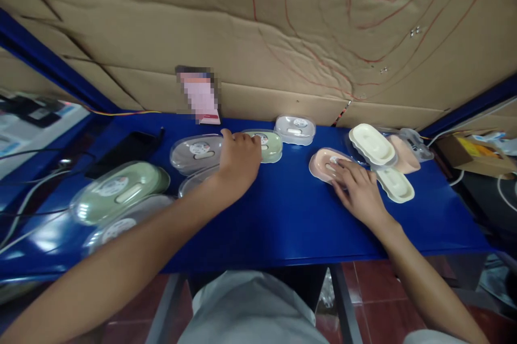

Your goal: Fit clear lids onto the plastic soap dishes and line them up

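Note:
My left hand [238, 161] reaches across the blue table [283, 220], its fingers curled over the near end of a pale green soap case with a clear lid [270, 145]. My right hand [357, 188] lies with fingers spread on a pink soap case with a clear lid [323, 163]. A grey lidded case [196, 153] sits just left of my left hand, and another clear lid shows under my left wrist.
A large green lidded case [119, 190] and a clear one [121, 225] lie at the near left. A clear case [294, 128] stands by the cardboard wall [283, 37]. Cream trays [371, 145] [396, 185] and a pink one [404, 153] lie right. A black phone [121, 153] lies left.

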`<state>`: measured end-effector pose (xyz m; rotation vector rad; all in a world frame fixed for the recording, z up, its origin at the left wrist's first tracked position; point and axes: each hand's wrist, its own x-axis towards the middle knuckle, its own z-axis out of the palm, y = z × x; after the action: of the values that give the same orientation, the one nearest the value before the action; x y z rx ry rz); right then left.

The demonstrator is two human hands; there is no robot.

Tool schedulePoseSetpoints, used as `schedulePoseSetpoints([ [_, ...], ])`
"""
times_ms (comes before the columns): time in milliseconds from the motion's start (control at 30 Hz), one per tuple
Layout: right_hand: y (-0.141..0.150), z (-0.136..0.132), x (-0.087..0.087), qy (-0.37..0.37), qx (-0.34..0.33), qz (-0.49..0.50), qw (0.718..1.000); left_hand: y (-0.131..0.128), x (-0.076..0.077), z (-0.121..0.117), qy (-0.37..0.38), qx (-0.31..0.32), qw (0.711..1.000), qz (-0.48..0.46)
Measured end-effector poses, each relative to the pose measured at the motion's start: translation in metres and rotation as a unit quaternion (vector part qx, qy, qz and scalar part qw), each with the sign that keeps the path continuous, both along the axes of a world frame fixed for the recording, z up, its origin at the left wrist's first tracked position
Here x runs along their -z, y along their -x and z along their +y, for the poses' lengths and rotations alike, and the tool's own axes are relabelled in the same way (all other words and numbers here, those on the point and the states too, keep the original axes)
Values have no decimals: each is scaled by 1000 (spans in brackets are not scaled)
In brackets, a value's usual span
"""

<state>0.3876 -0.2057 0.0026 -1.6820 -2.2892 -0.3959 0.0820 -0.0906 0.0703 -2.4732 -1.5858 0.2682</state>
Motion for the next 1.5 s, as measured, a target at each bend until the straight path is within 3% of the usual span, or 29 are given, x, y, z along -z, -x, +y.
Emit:
schedulePoseSetpoints([
  [233,8,48,-2,-7,65,-29,997,-5,16,35,-26,-46,998,-32],
  [400,21,61,-5,3,98,-45,994,-5,19,43,-42,-46,997,-44],
  [500,24,52,-8,11,86,-46,995,4,18,15,-53,-3,997,-57],
  [633,27,35,-9,15,-36,-15,999,38,23,-52,-107,83,984,-116],
  [767,33,38,0,10,-160,36,986,84,37,-103,-152,51,972,-172],
  [900,46,52,11,41,-222,73,971,111,51,-113,-153,17,973,-174],
  [1033,63,61,17,90,-271,104,953,110,58,-109,-132,86,972,-177],
  [1200,79,69,13,116,-289,187,932,86,59,-109,-119,172,955,-208],
  [1267,75,70,6,89,-269,220,933,76,59,-109,-110,182,953,-217],
  [1333,61,68,-5,53,-207,231,949,69,60,-107,-105,176,953,-222],
  [1500,-2,59,-35,-19,49,145,988,70,62,-104,-124,113,959,-229],
])
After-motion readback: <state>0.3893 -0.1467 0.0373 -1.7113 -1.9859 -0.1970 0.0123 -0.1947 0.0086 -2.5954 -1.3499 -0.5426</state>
